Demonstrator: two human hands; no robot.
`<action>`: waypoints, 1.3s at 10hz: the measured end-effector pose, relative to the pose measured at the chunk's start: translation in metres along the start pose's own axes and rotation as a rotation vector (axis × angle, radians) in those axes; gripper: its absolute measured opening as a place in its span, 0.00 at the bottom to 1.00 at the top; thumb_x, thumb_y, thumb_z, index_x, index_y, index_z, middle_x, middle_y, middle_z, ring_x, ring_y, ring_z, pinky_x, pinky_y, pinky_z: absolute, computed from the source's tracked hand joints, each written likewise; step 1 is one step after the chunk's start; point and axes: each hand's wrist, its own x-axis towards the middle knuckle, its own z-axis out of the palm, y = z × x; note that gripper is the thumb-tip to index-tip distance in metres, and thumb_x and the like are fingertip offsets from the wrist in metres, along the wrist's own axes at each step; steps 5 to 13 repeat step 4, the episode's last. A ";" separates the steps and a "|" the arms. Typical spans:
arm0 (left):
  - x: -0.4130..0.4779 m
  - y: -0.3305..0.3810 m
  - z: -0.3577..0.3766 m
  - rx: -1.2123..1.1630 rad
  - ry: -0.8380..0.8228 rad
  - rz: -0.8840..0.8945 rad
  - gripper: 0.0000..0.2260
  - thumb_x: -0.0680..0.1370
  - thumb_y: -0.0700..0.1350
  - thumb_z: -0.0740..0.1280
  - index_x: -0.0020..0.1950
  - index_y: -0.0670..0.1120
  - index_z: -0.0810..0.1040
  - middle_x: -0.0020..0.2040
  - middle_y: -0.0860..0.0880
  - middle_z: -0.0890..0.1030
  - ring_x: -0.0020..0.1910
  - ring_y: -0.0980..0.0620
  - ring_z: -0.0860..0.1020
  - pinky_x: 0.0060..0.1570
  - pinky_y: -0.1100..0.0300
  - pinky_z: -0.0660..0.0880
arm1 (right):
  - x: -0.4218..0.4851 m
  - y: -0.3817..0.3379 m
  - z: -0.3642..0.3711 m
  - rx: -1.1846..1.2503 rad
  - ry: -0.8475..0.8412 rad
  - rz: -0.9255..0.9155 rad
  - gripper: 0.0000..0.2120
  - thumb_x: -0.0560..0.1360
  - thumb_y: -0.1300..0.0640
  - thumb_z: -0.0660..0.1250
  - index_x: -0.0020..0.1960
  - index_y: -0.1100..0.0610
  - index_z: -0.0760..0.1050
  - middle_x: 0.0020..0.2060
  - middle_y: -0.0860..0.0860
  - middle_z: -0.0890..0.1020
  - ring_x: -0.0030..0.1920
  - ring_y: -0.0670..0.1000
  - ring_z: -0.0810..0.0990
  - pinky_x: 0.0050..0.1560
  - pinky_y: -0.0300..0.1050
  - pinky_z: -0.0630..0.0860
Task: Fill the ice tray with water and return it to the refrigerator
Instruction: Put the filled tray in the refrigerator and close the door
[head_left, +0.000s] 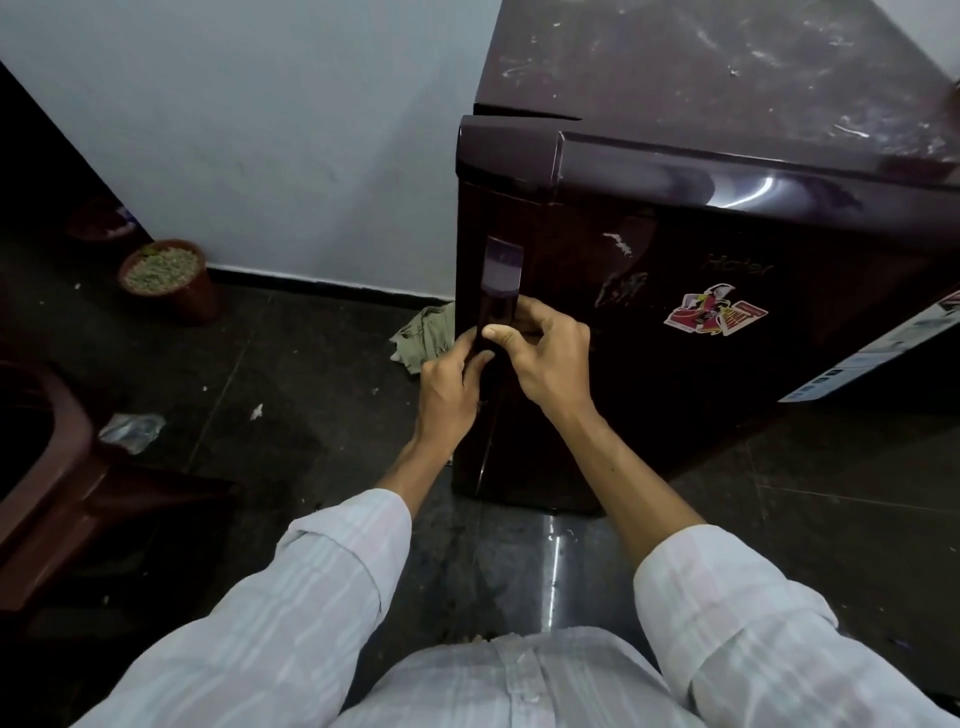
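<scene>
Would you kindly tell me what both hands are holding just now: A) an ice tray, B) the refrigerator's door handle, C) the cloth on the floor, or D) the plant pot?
B: the left hand and the right hand both curl their fingers round the door handle at the edge of the refrigerator.

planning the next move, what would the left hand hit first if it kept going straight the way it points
The fridge door: the left hand grips its handle edge, so going on it would likely just press into it.
</scene>
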 end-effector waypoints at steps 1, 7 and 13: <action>-0.008 0.001 0.002 -0.011 0.000 -0.011 0.18 0.82 0.43 0.64 0.71 0.39 0.73 0.64 0.42 0.80 0.62 0.48 0.80 0.60 0.58 0.78 | -0.003 0.002 -0.004 -0.009 -0.028 -0.017 0.13 0.74 0.59 0.73 0.58 0.60 0.81 0.47 0.46 0.85 0.48 0.38 0.83 0.50 0.34 0.79; -0.069 0.025 0.017 0.481 0.006 0.287 0.27 0.84 0.51 0.57 0.79 0.39 0.60 0.80 0.36 0.55 0.80 0.39 0.56 0.77 0.45 0.61 | -0.073 0.051 -0.039 -0.683 0.034 -0.076 0.24 0.83 0.46 0.56 0.74 0.58 0.65 0.71 0.55 0.70 0.74 0.52 0.64 0.66 0.47 0.71; -0.069 0.025 0.017 0.481 0.006 0.287 0.27 0.84 0.51 0.57 0.79 0.39 0.60 0.80 0.36 0.55 0.80 0.39 0.56 0.77 0.45 0.61 | -0.073 0.051 -0.039 -0.683 0.034 -0.076 0.24 0.83 0.46 0.56 0.74 0.58 0.65 0.71 0.55 0.70 0.74 0.52 0.64 0.66 0.47 0.71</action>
